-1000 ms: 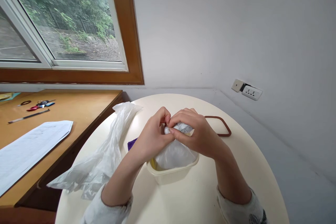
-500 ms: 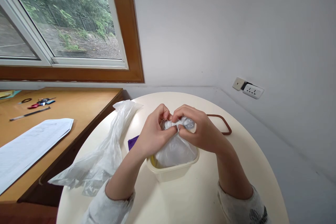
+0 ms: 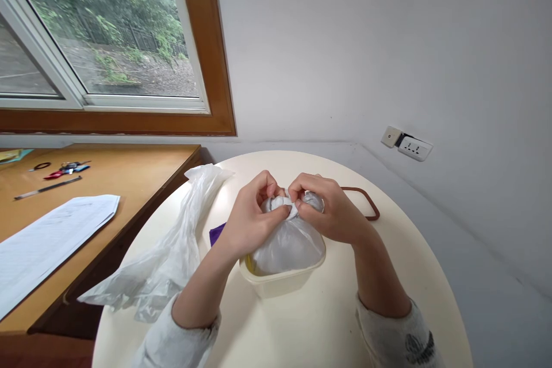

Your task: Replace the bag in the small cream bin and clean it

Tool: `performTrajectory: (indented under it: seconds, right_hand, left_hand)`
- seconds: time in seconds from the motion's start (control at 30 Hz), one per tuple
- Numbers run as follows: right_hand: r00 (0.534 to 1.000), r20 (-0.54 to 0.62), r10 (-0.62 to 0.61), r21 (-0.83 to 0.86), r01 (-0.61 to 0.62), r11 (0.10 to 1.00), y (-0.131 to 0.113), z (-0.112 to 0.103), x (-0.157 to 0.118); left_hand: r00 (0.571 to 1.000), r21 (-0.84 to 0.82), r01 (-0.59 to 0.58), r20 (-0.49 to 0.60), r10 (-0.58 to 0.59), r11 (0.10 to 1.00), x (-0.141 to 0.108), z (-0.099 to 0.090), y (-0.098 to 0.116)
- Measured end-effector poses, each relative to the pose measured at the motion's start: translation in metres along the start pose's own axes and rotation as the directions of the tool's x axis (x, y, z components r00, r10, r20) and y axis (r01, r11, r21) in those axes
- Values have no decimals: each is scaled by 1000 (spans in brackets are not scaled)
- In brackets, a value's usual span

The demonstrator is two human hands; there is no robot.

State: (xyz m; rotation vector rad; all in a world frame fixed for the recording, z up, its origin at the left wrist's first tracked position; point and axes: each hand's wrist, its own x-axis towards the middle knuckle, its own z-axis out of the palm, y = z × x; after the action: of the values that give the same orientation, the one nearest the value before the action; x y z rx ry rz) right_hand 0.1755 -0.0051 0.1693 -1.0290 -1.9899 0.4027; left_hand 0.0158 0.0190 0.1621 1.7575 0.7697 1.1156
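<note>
A thin translucent white plastic bag (image 3: 288, 248) fills the cream plastic container (image 3: 282, 286) in front of me. Its gathered, knotted-looking top rises above the container between my hands. My left hand (image 3: 254, 213) pinches the bunched plastic from the left, thumb and fingers pressed together. From the right, my right hand (image 3: 325, 207) pinches the same gathered part, with a puffed bit of plastic showing inside its curled fingers. Something yellow shows at the container's left inner side. What the bag holds cannot be made out.
Another crumpled white plastic bag (image 3: 172, 253) lies on the round table (image 3: 276, 333) at left. A purple item (image 3: 215, 234) is partly hidden behind my left forearm. A brown rounded frame (image 3: 373, 207) lies at right. The wooden desk (image 3: 142, 167) bears papers (image 3: 64, 230), a pen (image 3: 47, 188) and keys (image 3: 69, 168).
My fingers have shifted slightly on the gathered plastic, and the right-hand fingertips have turned a little. More of the bunched top shows between the hands. The container stays in place.
</note>
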Motion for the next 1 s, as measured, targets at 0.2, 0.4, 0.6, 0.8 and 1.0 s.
performTrajectory:
  seconds: [0.2, 0.4, 0.6, 0.8, 1.0]
  right_hand:
    - [997, 76, -14, 109, 6, 994, 6, -6, 0]
    - [996, 61, -59, 162, 49, 986, 11, -8, 0]
    - [994, 93, -55, 285, 27, 958, 17, -12, 0]
    - [986, 147, -80, 269, 38, 962, 17, -15, -2]
    - [991, 126, -34, 210, 7, 978, 19, -9, -1]
  left_hand:
    - [999, -48, 21, -32, -22, 999, 1, 1, 0]
    - [996, -162, 47, -70, -59, 986, 1, 2, -2]
    - [992, -286, 84, -64, -106, 955, 3, 2, -2]
    - [991, -322, 119, -23, -134, 939, 3, 2, -2]
    - [992, -141, 101, -57, -110, 985, 3, 0, -5]
